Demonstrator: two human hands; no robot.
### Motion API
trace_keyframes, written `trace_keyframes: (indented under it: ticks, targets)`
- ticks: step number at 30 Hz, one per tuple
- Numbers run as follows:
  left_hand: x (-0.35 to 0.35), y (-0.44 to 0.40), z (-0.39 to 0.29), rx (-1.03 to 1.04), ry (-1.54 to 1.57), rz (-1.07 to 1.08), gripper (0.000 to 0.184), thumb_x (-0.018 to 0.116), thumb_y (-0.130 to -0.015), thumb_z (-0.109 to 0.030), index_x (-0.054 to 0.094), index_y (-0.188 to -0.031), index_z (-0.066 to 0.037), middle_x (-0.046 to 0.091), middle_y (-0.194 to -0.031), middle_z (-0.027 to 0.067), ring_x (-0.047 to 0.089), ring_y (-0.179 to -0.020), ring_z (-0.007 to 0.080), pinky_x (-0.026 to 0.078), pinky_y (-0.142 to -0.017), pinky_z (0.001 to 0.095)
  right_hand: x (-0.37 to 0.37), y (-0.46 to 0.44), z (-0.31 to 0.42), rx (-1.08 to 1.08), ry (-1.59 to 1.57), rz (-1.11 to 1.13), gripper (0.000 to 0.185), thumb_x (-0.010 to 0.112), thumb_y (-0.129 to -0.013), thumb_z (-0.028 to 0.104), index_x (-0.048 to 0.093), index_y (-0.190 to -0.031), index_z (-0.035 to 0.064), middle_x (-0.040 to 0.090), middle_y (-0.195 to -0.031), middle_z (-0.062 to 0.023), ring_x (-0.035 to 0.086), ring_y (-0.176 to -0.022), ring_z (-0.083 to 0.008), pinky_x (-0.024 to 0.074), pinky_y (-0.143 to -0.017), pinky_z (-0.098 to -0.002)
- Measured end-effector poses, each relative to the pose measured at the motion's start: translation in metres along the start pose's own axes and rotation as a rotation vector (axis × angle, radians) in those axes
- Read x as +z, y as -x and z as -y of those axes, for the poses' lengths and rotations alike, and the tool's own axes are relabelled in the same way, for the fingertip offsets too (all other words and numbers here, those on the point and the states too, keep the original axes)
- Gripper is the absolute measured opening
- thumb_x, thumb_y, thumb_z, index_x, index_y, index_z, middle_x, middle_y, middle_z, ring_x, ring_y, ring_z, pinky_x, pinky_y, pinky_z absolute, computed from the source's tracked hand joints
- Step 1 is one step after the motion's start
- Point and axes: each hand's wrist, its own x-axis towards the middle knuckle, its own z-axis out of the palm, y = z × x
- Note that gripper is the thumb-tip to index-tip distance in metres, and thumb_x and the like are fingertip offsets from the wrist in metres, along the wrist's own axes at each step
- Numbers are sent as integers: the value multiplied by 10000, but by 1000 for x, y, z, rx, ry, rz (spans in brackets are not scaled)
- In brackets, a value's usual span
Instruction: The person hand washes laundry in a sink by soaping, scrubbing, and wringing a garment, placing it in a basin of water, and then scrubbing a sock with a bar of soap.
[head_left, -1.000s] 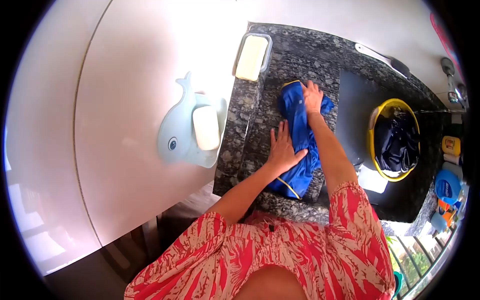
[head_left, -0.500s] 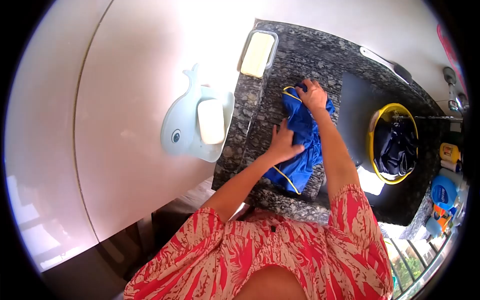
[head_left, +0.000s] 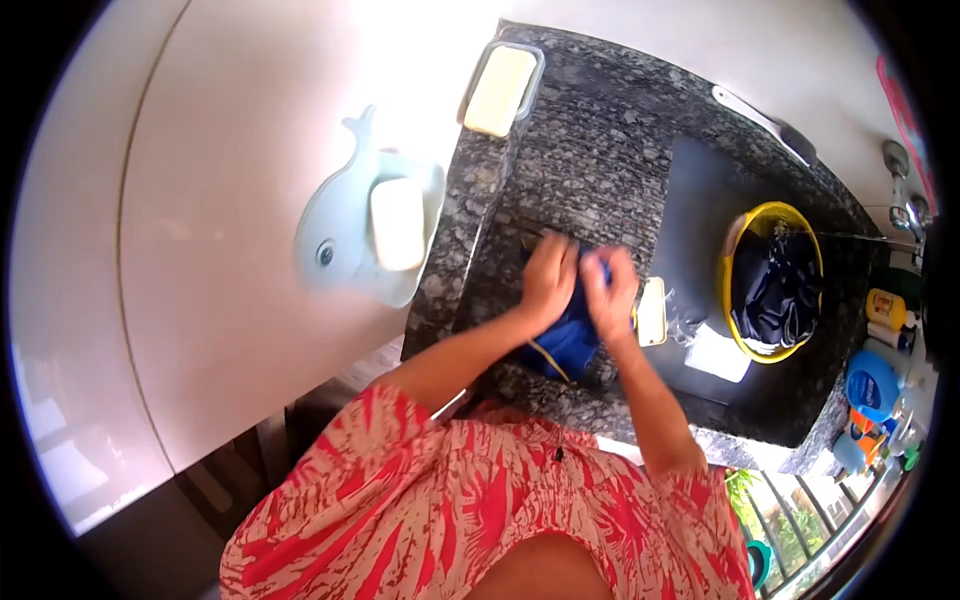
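Note:
A wet-looking blue cloth (head_left: 568, 345) with yellow piping lies bunched on the ribbed dark granite washboard (head_left: 590, 170) close to my body. My left hand (head_left: 548, 283) is closed on the far left side of the cloth. On its right side, my right hand (head_left: 612, 297) grips the fabric, fingers curled and slightly blurred. Both hands are close together, with the cloth gathered between and beneath them. Just right of the right hand is a small pale rectangular piece with a yellow edge (head_left: 652, 312); its kind is unclear.
A yellow bucket (head_left: 728, 290) holding dark wet fabric stands in the dark sink basin (head_left: 690, 215). A brush (head_left: 765, 122) lies on the back ledge. Left are a yellow soap bar (head_left: 500, 92) in a clear dish and white soap (head_left: 398, 224) on a whale-shaped holder (head_left: 335, 225). Bottles (head_left: 873, 385) line the right.
Both hands have pulled nearer my body and closer together, gathering the spread cloth into a smaller bunch. The pale yellow-edged piece has come into view. The whole view has shifted slightly.

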Motion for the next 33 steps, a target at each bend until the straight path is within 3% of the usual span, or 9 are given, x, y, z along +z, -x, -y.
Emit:
trace_keyframes:
  ticks: [4, 9, 10, 12, 17, 20, 24, 26, 33]
  targets:
    - [12, -37, 18, -149, -355, 576, 151, 526, -912, -157, 612, -913, -33, 609, -944, 189, 598, -942, 360, 472, -809, 435, 23, -27, -57, -64, 334, 0, 170, 630, -841, 257, 630, -769, 103, 633, -771, -135, 592, -744, -342, 462, -686, -470]
    - [31, -56, 28, -194, -575, 334, 482, 483, -914, -473, 690, -1006, -47, 567, -1198, 182, 373, -1270, 410, 217, -983, 734, 22, -53, -39, 242, 371, -73, 285, 566, -884, 361, 674, -952, 107, 672, -950, -127, 603, -919, -335, 443, -851, -466]
    - [8, -55, -2, -341, -365, 373, 474, 531, -900, -470, 675, -955, -21, 573, -1140, 198, 451, -1177, 417, 305, -948, 672, 11, -40, -17, 484, 30, -43, 271, 577, -882, 343, 667, -954, 98, 670, -962, -139, 601, -931, -341, 442, -871, -451]
    - [-9, -6, -9, -73, -134, 144, 317, 603, -867, -332, 593, -809, -20, 549, -937, 176, 539, -873, 384, 394, -756, 524, 3, 6, 0, 77, 14, -101, 186, 595, -860, 255, 644, -885, 77, 645, -881, -152, 594, -836, -351, 457, -796, -435]
    - [14, -35, 28, 90, -383, 455, 169, 556, -852, -212, 609, -778, -70, 539, -893, 111, 535, -854, 315, 394, -723, 468, 29, -32, -56, -38, 457, 10, 140, 567, -822, 189, 575, -717, 97, 612, -709, -110, 585, -722, -344, 448, -660, -473]
    - [38, -67, 36, 208, -456, 198, 173, 560, -867, -244, 632, -835, -90, 590, -941, 101, 557, -898, 312, 409, -758, 485, 37, -71, -69, -192, 577, -168, 212, 562, -862, 264, 677, -901, 91, 657, -788, -157, 619, -731, -364, 476, -763, -493]
    - [1, -42, 6, -204, -54, 433, 178, 586, -827, -242, 617, -885, -77, 574, -971, 115, 541, -899, 311, 381, -763, 516, -3, -29, 8, 435, -27, 66, 321, 550, -900, 301, 668, -1003, 21, 680, -905, -187, 648, -884, -387, 478, -814, -463]
    - [-24, 8, -5, 176, -170, 388, 171, 585, -790, -221, 595, -830, -54, 562, -912, 129, 533, -845, 318, 372, -737, 497, -4, 21, -7, -118, 114, 56, 212, 562, -876, 229, 655, -793, 57, 641, -767, -175, 621, -724, -359, 489, -671, -410]
    - [45, -77, 40, 143, -421, 340, 163, 584, -824, -233, 562, -827, -72, 590, -932, 129, 555, -884, 351, 420, -755, 486, 40, -71, -73, 27, 521, -48, 216, 503, -886, 250, 645, -856, 90, 656, -870, -115, 592, -868, -333, 430, -814, -493]
